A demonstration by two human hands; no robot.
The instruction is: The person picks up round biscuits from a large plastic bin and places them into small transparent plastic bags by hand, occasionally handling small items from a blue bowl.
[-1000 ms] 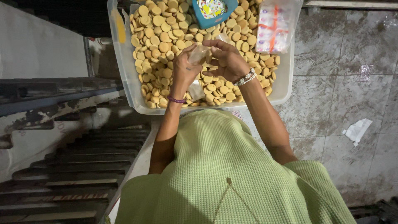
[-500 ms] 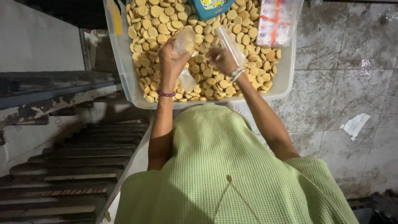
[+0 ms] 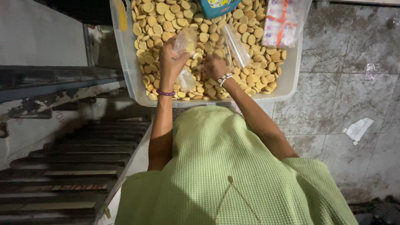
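Note:
A large clear plastic tub (image 3: 287,85) full of small round tan biscuits (image 3: 166,18) stands in front of me. My left hand (image 3: 170,62) grips a small clear plastic bag (image 3: 185,41) with a few biscuits in it, held above the pile. My right hand (image 3: 214,66) is down among the biscuits, fingers closed on some, with a second clear bag (image 3: 236,46) sticking up from it. A purple band is on my left wrist, a beaded bracelet on my right.
A teal box (image 3: 218,7) and a packet of white and red wrappers (image 3: 283,21) lie at the tub's far side. Dark metal stairs (image 3: 62,166) drop away on the left. Grey tiled floor with a paper scrap (image 3: 358,129) is on the right.
My two hands, joined on the bag a second ago, have parted. The left one keeps the bag up, the right has dropped into the biscuits.

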